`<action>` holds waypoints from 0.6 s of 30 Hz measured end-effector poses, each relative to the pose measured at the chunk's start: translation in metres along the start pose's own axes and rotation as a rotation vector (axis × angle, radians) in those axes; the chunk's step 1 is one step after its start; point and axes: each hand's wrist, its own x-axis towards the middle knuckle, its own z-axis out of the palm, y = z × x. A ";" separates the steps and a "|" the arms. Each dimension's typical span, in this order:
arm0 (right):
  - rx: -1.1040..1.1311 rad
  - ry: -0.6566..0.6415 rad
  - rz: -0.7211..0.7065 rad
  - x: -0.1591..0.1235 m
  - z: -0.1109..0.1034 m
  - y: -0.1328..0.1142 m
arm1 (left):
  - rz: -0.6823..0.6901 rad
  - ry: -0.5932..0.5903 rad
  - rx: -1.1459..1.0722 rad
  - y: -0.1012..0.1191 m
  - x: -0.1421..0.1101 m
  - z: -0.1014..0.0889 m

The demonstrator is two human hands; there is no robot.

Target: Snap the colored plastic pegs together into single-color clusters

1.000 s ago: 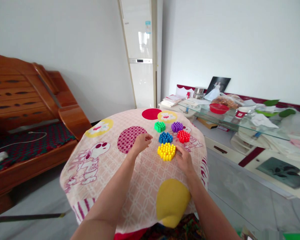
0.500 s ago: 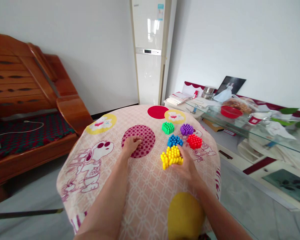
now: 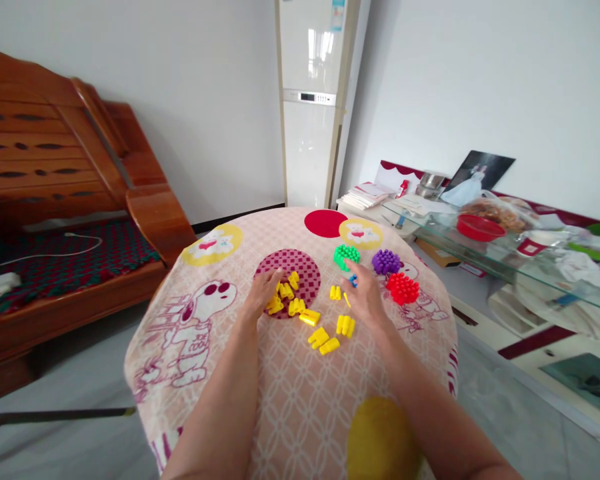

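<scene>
Small yellow plastic pieces [image 3: 309, 317], ribbed like short joined tubes, lie loose across the tablecloth, several of them on the maroon checked circle. My left hand [image 3: 260, 295] rests at the left edge of this spread, fingers open and curved beside the nearest pieces. On the other side, my right hand [image 3: 369, 299] is over the table with its index finger and thumb apart. A blue knobbed cluster [image 3: 353, 281] shows only in part behind that hand. One yellow piece [image 3: 347, 300] sits close by its fingers. Beyond the fingertips is a green knobbed cluster [image 3: 347, 257].
Purple [image 3: 387, 261] and red [image 3: 403, 288] knobbed clusters sit right of my right hand. A glass-topped cabinet [image 3: 430, 230] with a red bowl [image 3: 480, 227] stands to the right. A wooden bench [image 3: 155, 207] is at the left, a tall white appliance [image 3: 307, 147] behind.
The yellow pieces, bunched at my right hand before, now lie scattered between both hands. My right hand has let them go and moved slightly forward, covering most of the blue cluster.
</scene>
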 end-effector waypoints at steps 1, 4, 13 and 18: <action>-0.104 0.040 0.042 0.004 -0.014 0.014 | 0.007 0.005 0.017 0.000 0.002 0.002; -0.271 0.021 0.236 0.011 -0.035 0.047 | 0.045 0.028 -0.011 -0.001 0.008 0.011; 0.483 -0.394 0.258 0.007 0.011 -0.003 | 0.049 0.134 -0.132 0.001 0.007 0.021; 0.218 -0.105 0.176 0.057 0.001 0.017 | 0.035 0.160 -0.151 -0.004 0.008 0.023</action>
